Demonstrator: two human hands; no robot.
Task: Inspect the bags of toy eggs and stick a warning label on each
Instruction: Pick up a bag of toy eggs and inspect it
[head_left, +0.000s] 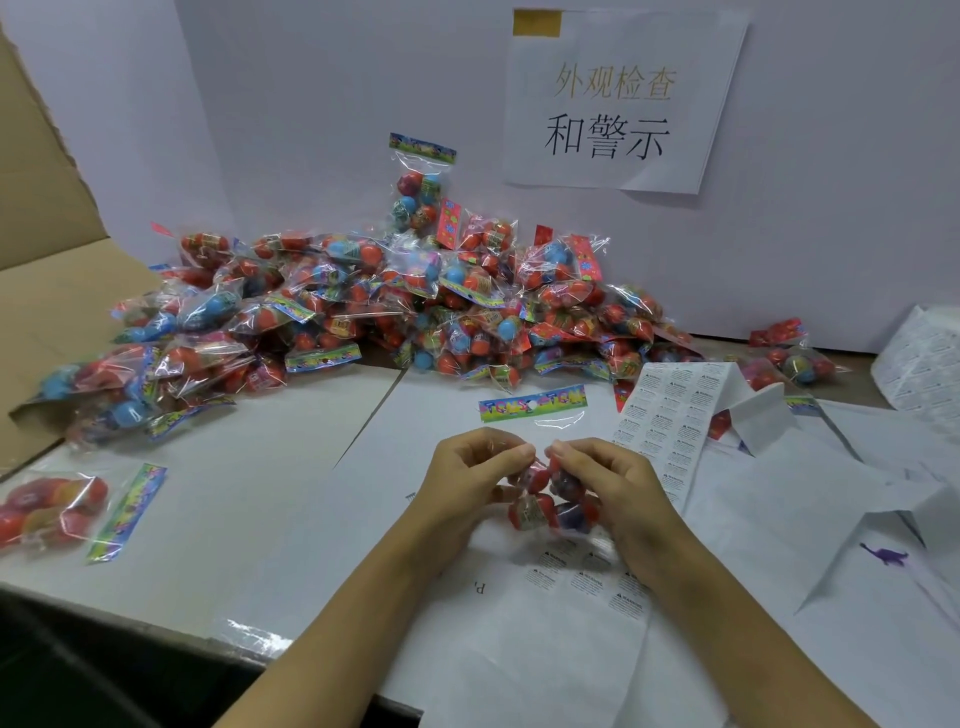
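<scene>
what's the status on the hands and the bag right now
Both hands, left and right, pinching one bag of toy eggs over the table. Label sheet just right. Nothing in the way.

Even dim light, soft blur, curved edges

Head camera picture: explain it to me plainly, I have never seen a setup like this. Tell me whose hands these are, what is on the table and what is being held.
No machine here: a person wears a camera on the head, looking down at their own hands. The left hand and right hand together hold one clear bag of toy eggs above the white table. Behind lies a big pile of bags; one bag lies apart at the left. Sheets of warning labels lie at the right. A paper sign hangs on the wall.
</scene>
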